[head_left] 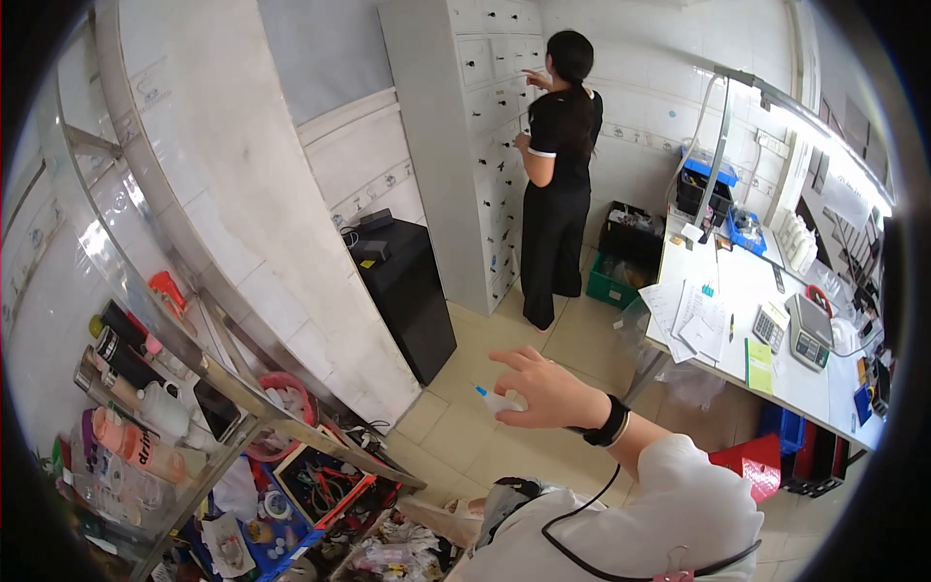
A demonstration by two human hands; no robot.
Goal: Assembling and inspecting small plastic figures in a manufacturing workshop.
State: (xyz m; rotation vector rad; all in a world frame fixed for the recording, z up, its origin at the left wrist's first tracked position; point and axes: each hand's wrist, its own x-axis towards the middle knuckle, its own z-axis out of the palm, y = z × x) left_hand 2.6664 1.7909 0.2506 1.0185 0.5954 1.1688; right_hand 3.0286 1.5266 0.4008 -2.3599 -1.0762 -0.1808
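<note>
My right hand [543, 390] reaches out to the left across the lower middle of the view, a black band [613, 421] around its wrist. Between thumb and fingers it holds a small whitish squeeze bottle [502, 401] with a narrow blue tip pointing left. Part of the bottle is hidden by the fingers. Below the hand there is pale tiled floor [456, 427]. A black cable runs from near my wrist over my white sleeve [679, 485]. My left hand does not show.
A person [567, 145] in black stands at a tall grey drawer cabinet [427, 116], beside a black cabinet [417, 301]. Metal shelving [194, 359] with bottles is at left, bins of tools below. At right, a white table [679, 257] carries papers, a calculator [771, 325] and scales [810, 330].
</note>
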